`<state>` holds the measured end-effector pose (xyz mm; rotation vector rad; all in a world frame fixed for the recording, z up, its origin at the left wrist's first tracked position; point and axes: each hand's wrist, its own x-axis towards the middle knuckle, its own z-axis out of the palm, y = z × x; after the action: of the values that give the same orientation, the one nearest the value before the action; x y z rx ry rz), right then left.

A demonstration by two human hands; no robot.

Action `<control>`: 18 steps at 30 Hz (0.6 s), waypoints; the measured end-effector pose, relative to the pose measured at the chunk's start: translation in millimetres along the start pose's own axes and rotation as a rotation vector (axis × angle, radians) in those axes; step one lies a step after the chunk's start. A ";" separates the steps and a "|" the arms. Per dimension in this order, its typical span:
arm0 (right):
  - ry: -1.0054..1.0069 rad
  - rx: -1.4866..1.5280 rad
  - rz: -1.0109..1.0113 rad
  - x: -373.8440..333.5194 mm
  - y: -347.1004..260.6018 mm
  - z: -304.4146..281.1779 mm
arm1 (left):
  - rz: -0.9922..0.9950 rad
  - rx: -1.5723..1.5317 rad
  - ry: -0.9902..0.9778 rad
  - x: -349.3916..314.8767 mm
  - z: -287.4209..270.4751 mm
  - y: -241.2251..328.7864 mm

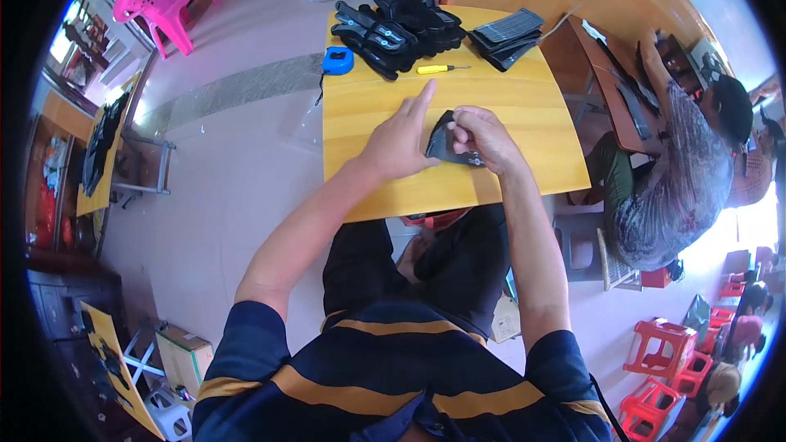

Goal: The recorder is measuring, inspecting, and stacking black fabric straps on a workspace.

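A dark grey-black flat piece [442, 146] with a curved edge and small pale marks lies at the middle of the yellow wooden table [536, 127]. Curled fingers of my right hand [491, 141] pinch its upper part and cover much of it. On its left side, my left hand [397, 139] is open, fingers stretched away from me, with the thumb close to the piece's lower left edge. Whether that thumb touches it I cannot tell. Beyond my hands lies a screwdriver [434, 69] with a yellow handle.
A heap of black padded pieces [401, 29] and a blue tape measure [337, 60] occupy the table's far left. Flat dark strips [508, 33] are stacked far right. A person [675, 172] sits at a brown table [618, 86] to the right. A pink chair [164, 4] stands far left.
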<state>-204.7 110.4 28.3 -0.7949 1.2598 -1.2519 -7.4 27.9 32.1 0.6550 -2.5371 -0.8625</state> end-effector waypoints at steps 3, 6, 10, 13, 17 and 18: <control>-0.023 -0.007 0.004 4.2 1.7 -0.3 | 0.440 0.363 0.304 -3.7 9.8 -6.8; -0.046 -0.013 0.018 7.2 8.1 -1.5 | 0.743 0.474 0.354 1.8 12.4 -12.7; -0.065 0.103 0.063 0.9 27.0 -17.7 | 0.814 0.533 0.212 23.0 -5.3 -13.7; 0.375 -0.516 -0.300 -18.3 54.7 -38.2 | 0.795 0.577 0.036 44.1 -9.6 -11.0; 0.379 -1.042 -0.521 -62.1 54.3 -34.5 | 0.388 0.400 -0.183 58.2 -19.3 -6.2; 0.384 -1.043 -0.521 -63.1 60.9 -37.2 | 0.393 0.400 -0.184 64.8 -19.7 -7.4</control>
<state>-217.4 190.6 -21.6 -1.7656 2.1583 -1.1184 -48.6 -21.3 54.9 0.1698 -2.8944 -0.2930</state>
